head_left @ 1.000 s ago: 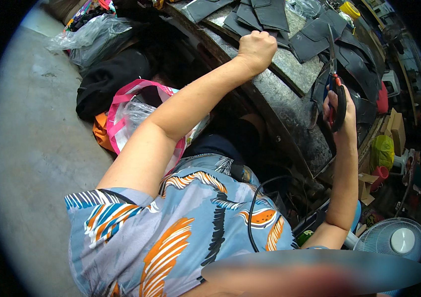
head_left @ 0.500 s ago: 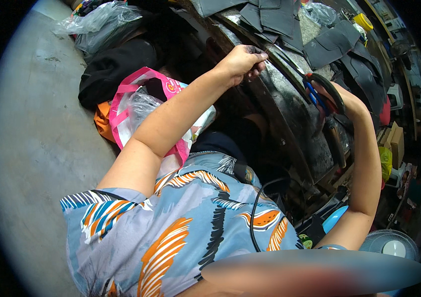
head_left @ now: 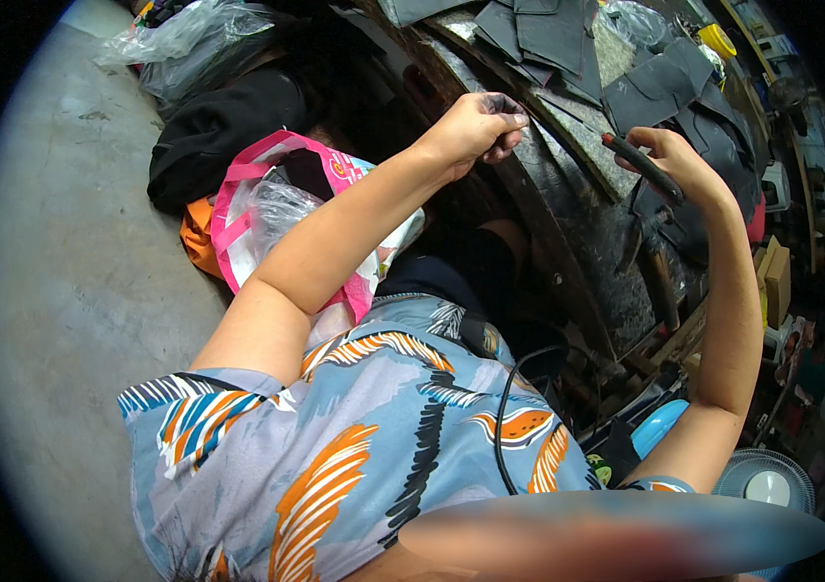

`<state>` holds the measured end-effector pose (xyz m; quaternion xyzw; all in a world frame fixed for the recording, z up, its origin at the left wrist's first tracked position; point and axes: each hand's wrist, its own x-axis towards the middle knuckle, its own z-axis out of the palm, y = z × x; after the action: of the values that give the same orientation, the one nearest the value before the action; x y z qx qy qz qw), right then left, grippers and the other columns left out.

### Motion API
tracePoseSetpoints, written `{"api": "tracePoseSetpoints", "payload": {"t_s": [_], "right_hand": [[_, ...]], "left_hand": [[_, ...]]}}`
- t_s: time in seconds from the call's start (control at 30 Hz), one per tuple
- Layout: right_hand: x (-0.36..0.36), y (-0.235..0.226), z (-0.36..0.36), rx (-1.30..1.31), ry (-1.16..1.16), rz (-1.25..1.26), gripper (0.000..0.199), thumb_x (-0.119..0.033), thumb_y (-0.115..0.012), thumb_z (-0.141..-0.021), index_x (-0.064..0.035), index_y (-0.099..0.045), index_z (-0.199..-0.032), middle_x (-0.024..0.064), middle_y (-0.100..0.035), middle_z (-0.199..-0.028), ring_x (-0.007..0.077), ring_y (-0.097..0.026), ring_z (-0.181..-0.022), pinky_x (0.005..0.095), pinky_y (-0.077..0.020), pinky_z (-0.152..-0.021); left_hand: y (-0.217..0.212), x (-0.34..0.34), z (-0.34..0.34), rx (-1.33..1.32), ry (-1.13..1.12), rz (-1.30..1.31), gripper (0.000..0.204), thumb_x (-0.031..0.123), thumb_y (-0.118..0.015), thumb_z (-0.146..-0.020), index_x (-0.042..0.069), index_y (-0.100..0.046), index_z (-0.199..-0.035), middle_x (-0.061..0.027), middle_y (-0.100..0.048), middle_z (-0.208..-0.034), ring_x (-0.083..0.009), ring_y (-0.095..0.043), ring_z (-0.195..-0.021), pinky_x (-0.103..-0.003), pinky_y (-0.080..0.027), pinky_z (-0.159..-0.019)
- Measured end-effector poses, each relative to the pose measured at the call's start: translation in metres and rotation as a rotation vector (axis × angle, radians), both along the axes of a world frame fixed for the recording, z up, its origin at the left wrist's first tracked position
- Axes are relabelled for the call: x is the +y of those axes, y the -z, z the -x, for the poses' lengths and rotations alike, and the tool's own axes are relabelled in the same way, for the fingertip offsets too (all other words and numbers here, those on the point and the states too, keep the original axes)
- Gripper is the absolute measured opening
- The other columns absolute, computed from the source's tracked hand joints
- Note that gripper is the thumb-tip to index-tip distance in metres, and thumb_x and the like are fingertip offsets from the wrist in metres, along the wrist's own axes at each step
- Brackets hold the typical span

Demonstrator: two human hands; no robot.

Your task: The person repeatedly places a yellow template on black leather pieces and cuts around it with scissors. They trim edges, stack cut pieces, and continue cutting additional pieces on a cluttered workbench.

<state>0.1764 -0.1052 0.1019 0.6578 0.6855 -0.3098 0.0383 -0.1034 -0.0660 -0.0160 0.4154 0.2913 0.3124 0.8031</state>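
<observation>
My left hand is closed over the near edge of the dark workbench, thumb and fingers pressed together. Its fingertips are stained dark. Whatever lies between them, if anything, is too small or hidden to make out. My right hand is closed around a black tool handle with a red end, held above the bench; the rest of that tool is hidden. Below the right hand lies a tool with a brown handle. Dark flat cut pieces are spread over the far part of the bench.
To my left stands a pink-trimmed bag, with a black bundle and clear plastic bags beyond it on the grey floor. A fan is at lower right, near a blue object.
My right hand has turned and risen slightly; the black tool is now seen narrow, and its blue part no longer shows. My left hand has barely moved.
</observation>
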Motion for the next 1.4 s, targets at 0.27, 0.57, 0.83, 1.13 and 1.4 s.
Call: {"api": "tracePoseSetpoints", "payload": {"t_s": [0.27, 0.57, 0.83, 1.13, 1.4], "right_hand": [[-0.049, -0.004, -0.012, 0.286, 0.262, 0.012, 0.041, -0.045, -0.067, -0.089, -0.0053, -0.064, -0.099, -0.0002, -0.053, -0.065, 0.0081, -0.051, -0.056, 0.0250, -0.0405, -0.050], [-0.057, 0.020, -0.006, 0.542, 0.473, -0.227, 0.049, -0.049, -0.051, -0.099, -0.0029, -0.058, -0.114, -0.0021, -0.046, -0.054, 0.0077, -0.041, -0.042, 0.0231, -0.0333, -0.042], [-0.085, 0.031, -0.028, 0.606, 0.584, -0.239, 0.058, -0.054, -0.052, -0.097, 0.0015, -0.057, -0.111, -0.0013, -0.047, -0.054, 0.0083, -0.042, -0.041, 0.0238, -0.0345, -0.042], [-0.066, 0.041, -0.022, 0.740, 0.693, -0.397, 0.047, -0.051, -0.060, -0.094, -0.0046, -0.063, -0.101, -0.0029, -0.047, -0.052, 0.0079, -0.043, -0.041, 0.0239, -0.0331, -0.042], [-0.092, 0.059, -0.028, 0.926, 0.866, -0.839, 0.047, -0.048, -0.058, -0.096, -0.0027, -0.056, -0.108, 0.0000, -0.051, -0.058, 0.0085, -0.048, -0.045, 0.0231, -0.0394, -0.042]], "left_hand": [[0.010, 0.023, 0.064, 1.618, 0.115, -1.232, 0.026, 0.030, -0.070, -0.083, 0.006, -0.075, -0.092, -0.0157, -0.070, -0.090, -0.0321, -0.068, -0.083, -0.043, -0.056, -0.073], [0.015, -0.023, -0.033, 0.619, 0.373, -1.887, 0.056, 0.054, -0.051, -0.093, 0.022, -0.051, -0.140, -0.0045, -0.042, -0.151, -0.0270, -0.035, -0.142, -0.053, -0.026, -0.115], [0.010, 0.015, 0.048, 1.419, -0.139, -1.363, 0.049, 0.042, -0.066, -0.087, 0.012, -0.060, -0.124, -0.0117, -0.062, -0.126, -0.0280, -0.066, -0.105, -0.040, -0.052, -0.087], [-0.022, 0.000, 0.012, 1.046, 0.029, -1.706, 0.070, 0.036, -0.071, -0.083, 0.011, -0.044, -0.143, -0.0181, -0.042, -0.147, -0.0374, -0.036, -0.139, -0.052, -0.031, -0.112], [-0.054, 0.012, -0.041, 0.652, -0.111, -1.600, 0.037, 0.022, -0.071, -0.083, 0.005, -0.060, -0.114, -0.0143, -0.063, -0.108, -0.0320, -0.060, -0.103, -0.040, -0.051, -0.087]]}}
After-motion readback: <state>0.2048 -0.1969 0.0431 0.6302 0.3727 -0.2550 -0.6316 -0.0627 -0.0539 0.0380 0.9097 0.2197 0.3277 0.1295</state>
